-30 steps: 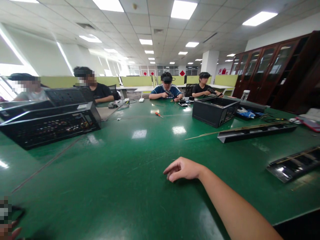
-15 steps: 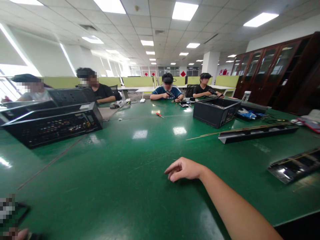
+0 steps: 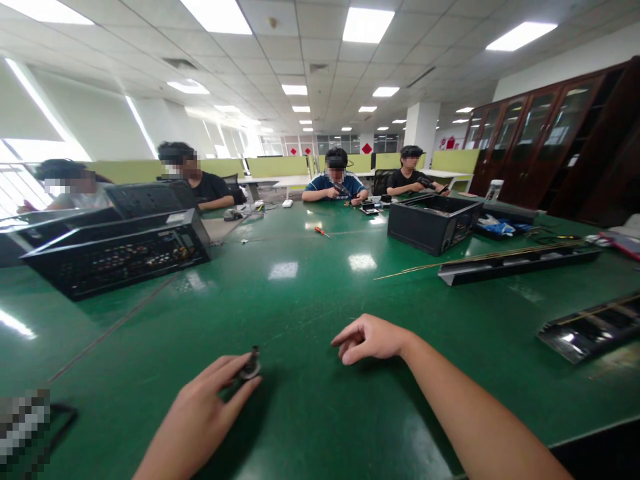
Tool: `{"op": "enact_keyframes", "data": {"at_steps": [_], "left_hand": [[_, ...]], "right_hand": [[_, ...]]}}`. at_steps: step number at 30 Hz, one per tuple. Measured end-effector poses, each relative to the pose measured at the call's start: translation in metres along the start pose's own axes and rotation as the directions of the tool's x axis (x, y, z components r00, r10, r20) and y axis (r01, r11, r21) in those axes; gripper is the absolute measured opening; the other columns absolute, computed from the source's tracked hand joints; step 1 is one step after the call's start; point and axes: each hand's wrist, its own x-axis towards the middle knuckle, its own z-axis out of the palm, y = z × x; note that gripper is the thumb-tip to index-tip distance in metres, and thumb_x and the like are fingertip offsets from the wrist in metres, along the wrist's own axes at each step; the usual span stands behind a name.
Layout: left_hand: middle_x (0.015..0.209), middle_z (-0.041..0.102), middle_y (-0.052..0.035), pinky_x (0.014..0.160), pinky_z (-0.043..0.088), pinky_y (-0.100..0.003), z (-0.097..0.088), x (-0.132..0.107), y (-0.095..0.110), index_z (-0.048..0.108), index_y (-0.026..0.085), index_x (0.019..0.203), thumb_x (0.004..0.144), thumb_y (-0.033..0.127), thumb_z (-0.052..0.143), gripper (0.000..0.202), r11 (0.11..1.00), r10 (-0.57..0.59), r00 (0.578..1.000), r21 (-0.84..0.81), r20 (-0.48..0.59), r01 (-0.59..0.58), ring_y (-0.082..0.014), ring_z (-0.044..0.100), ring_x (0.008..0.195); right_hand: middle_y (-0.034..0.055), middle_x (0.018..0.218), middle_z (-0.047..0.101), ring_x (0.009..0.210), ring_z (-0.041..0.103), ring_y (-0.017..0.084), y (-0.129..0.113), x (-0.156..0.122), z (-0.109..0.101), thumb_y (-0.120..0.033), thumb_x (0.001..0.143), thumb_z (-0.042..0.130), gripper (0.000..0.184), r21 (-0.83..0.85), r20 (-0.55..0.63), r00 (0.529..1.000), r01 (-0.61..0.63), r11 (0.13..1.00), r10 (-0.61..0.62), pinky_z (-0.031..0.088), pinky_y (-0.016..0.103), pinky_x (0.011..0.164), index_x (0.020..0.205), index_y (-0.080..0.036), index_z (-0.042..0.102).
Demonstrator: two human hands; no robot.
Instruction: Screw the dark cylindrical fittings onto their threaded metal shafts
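Observation:
My left hand (image 3: 210, 403) is over the near part of the green table (image 3: 300, 293), its thumb and fingers closed on a small dark round part (image 3: 251, 369) with a silvery ring and a short black stub on top. The fingers cover some of it, and its exact kind does not show. To the right, my right hand (image 3: 370, 340) hovers at or just above the tabletop, palm down. Its fingers are loosely bent, thumb apart from them, with nothing visible in them.
An open black case (image 3: 130, 257) with circuitry stands left; another black case (image 3: 433, 223) stands right. Black metal channels (image 3: 520, 263) with thin brass-coloured rods lie at right. An orange screwdriver (image 3: 323, 231) lies mid-table. Several people sit across the table. A blurred object (image 3: 23, 430) occupies the near-left corner.
My left hand has come from the lower left corner toward the middle, and the small dark round part now shows in it. My right hand has stayed nearly still.

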Motion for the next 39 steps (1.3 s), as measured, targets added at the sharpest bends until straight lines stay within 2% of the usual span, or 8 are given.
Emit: {"op": "enact_keyframes", "data": {"at_steps": [3,5,7,9,12,18,27,39], "left_hand": [[0.095,0.068,-0.0015,0.075,0.053,-0.027,0.03,0.036,0.035,0.073,0.03,0.102,0.083,0.029,0.061,0.022,0.983,0.173,0.956,0.015,0.235,-0.181,-0.0187,0.068,0.081],[0.091,0.066,-0.0015,0.072,0.051,-0.027,0.048,0.054,0.055,0.072,0.03,0.1,0.081,0.021,0.06,0.024,0.964,0.248,0.924,0.018,0.291,-0.265,-0.0183,0.066,0.078],[0.093,0.065,-0.0027,0.073,0.05,-0.028,0.061,0.064,0.065,0.069,0.027,0.106,0.077,0.016,0.061,0.032,0.956,0.278,0.917,0.007,0.286,-0.293,-0.0199,0.066,0.082],[0.095,0.065,-0.004,0.076,0.05,-0.03,0.07,0.066,0.064,0.066,0.023,0.11,0.074,0.015,0.063,0.037,0.962,0.271,0.931,-0.025,0.244,-0.273,-0.0213,0.065,0.086],[0.094,0.063,-0.0041,0.077,0.05,-0.029,0.075,0.064,0.056,0.066,0.021,0.101,0.074,0.013,0.063,0.028,0.962,0.267,0.946,-0.117,0.182,-0.249,-0.0198,0.063,0.086],[0.098,0.063,-0.0044,0.081,0.051,-0.029,0.074,0.059,0.052,0.069,0.022,0.098,0.073,0.009,0.063,0.029,0.915,0.34,0.925,-0.289,0.17,-0.283,-0.0185,0.062,0.09],[0.094,0.071,-0.0052,0.083,0.053,-0.034,0.079,0.055,0.041,0.072,0.022,0.099,0.073,0.023,0.076,0.027,0.889,0.313,0.932,-0.403,0.184,-0.219,-0.0214,0.066,0.089],[0.091,0.071,-0.0034,0.079,0.051,-0.032,0.085,0.055,0.042,0.072,0.022,0.098,0.071,0.022,0.078,0.027,0.888,0.259,0.952,-0.43,0.167,-0.166,-0.02,0.066,0.085]], "right_hand": [[0.0058,0.089,0.072,0.077,0.065,0.018,-0.005,0.0,0.006,-0.039,0.061,0.086,0.061,-0.061,-0.033,0.999,0.019,0.998,-0.021,0.051,0.028,0.074,0.115,-0.014,0.07],[0.002,0.078,0.069,0.067,0.059,0.014,-0.008,0.0,0.011,-0.042,0.063,0.084,0.05,-0.184,-0.08,0.994,0.054,0.981,-0.07,0.046,0.024,0.063,0.102,-0.014,0.073],[-0.0014,0.068,0.063,0.061,0.053,0.012,-0.01,0.001,0.015,-0.043,0.067,0.081,0.037,-0.358,-0.155,0.978,0.077,0.93,-0.141,0.039,0.021,0.055,0.088,-0.013,0.074],[-0.0032,0.061,0.057,0.057,0.048,0.01,-0.011,0.002,0.018,-0.041,0.072,0.077,0.029,-0.498,-0.215,0.958,0.059,0.865,-0.189,0.033,0.021,0.052,0.079,-0.014,0.073],[-0.0036,0.058,0.054,0.055,0.046,0.009,-0.012,0.001,0.022,-0.042,0.08,0.069,0.028,-0.6,-0.236,0.948,0.031,0.799,-0.214,0.03,0.021,0.051,0.072,-0.014,0.069],[0.0013,0.073,0.067,0.065,0.055,0.012,-0.02,-0.005,0.028,-0.036,0.086,0.062,0.022,-0.711,-0.133,0.957,0.091,0.698,-0.259,0.035,0.023,0.059,0.081,-0.017,0.071],[0.0028,0.077,0.068,0.07,0.058,0.014,-0.024,-0.005,0.033,-0.031,0.091,0.056,0.023,-0.738,-0.124,0.966,0.064,0.672,-0.227,0.037,0.024,0.063,0.08,-0.017,0.071],[0.0033,0.08,0.07,0.072,0.059,0.015,-0.019,-0.004,0.028,-0.033,0.091,0.059,0.022,-0.739,-0.141,0.965,0.046,0.672,-0.221,0.037,0.025,0.065,0.085,-0.018,0.073]]}}
